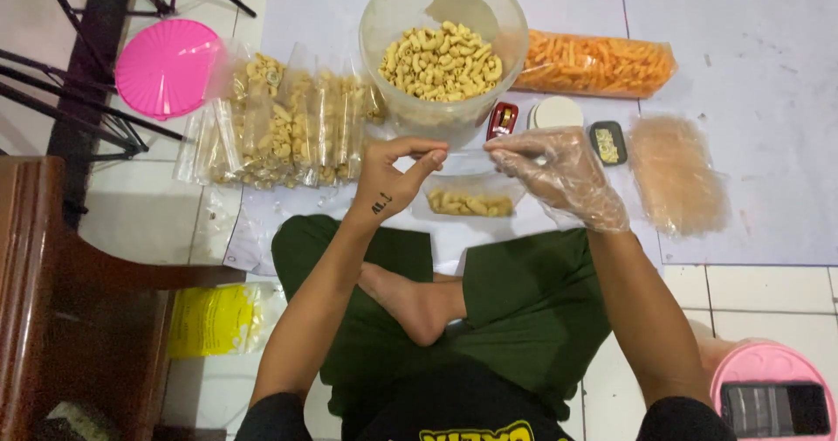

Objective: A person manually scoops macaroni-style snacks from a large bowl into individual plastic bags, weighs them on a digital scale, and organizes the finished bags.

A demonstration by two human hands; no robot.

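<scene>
Both hands pinch the mouth of a small clear plastic bag of pale curled snacks above the white floor mat: the bare left hand and the plastic-gloved right hand. Just beyond stands a clear round plastic tub of the same snacks.

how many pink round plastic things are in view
2. One pink round plastic lid lies on the floor at upper left, beside the row of filled clear snack bags. The other, a pink round plastic container, sits at lower right, partly cut off by the frame edge.
</scene>
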